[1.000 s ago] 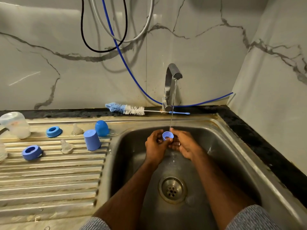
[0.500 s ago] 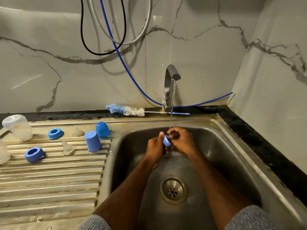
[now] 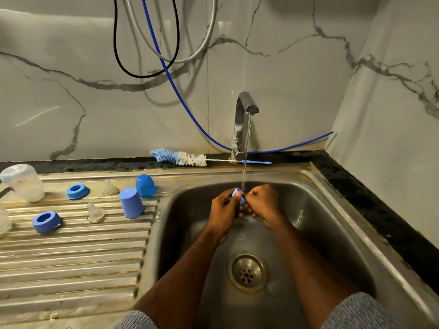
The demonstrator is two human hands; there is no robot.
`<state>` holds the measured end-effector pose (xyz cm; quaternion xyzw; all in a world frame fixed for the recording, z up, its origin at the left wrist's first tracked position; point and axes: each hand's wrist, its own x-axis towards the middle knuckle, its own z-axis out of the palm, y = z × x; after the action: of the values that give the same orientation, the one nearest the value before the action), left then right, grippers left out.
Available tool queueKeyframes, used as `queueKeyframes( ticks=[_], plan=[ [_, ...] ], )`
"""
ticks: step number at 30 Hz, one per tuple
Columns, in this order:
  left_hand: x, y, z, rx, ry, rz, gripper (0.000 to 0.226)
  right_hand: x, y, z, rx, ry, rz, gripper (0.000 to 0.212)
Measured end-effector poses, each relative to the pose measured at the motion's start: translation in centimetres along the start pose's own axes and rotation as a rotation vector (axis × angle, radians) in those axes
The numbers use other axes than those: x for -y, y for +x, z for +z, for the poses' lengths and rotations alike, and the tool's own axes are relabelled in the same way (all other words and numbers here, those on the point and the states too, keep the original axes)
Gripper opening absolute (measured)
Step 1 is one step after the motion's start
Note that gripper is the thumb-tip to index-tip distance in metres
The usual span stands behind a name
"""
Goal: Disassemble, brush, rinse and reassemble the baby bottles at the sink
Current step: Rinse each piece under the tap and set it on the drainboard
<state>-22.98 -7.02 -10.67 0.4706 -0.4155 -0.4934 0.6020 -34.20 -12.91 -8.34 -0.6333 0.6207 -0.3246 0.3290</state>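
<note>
1. A small blue plastic cap (image 3: 238,195) is gripped between the left hand (image 3: 224,211) and the right hand (image 3: 262,204), fingers of both curled round it, over the steel sink (image 3: 332,233).
2. The cap is held under the thin stream from the tap (image 3: 242,122).
3. On the ribbed draining board (image 3: 71,257) are set two blue rings (image 3: 46,221), two clear soft teats (image 3: 95,212), a tall blue cup (image 3: 131,203), a rounded blue cap (image 3: 145,185) and a cloudy bottle (image 3: 22,182).
4. A bristled brush (image 3: 180,158) is laid behind the sink.
</note>
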Motion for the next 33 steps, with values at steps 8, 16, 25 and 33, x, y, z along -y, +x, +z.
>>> queueKeyframes(
  ticks=[8, 16, 25, 33],
  plan=[
    [-1.1, 0.1, 0.4, 0.058, -0.221, -0.24, 0.047, -0.5, -0.5, -0.5, 0.001, 0.043, -0.057, 0.049],
    [-0.8, 0.4, -0.1, 0.018, -0.379, -0.299, 0.033, -0.7, -0.5, -1.3, 0.215, 0.168, 0.058, 0.034],
    [0.2, 0.1, 0.3, 0.006, -0.169, -0.261, 0.031, -0.4, -0.1, -0.6, -0.18, -0.268, -0.066, 0.02],
    [0.4, 0.1, 0.4, -0.014, -0.097, -0.271, 0.035, 0.9, -1.0, 0.0, -0.269, -0.292, -0.022, 0.012]
  ],
)
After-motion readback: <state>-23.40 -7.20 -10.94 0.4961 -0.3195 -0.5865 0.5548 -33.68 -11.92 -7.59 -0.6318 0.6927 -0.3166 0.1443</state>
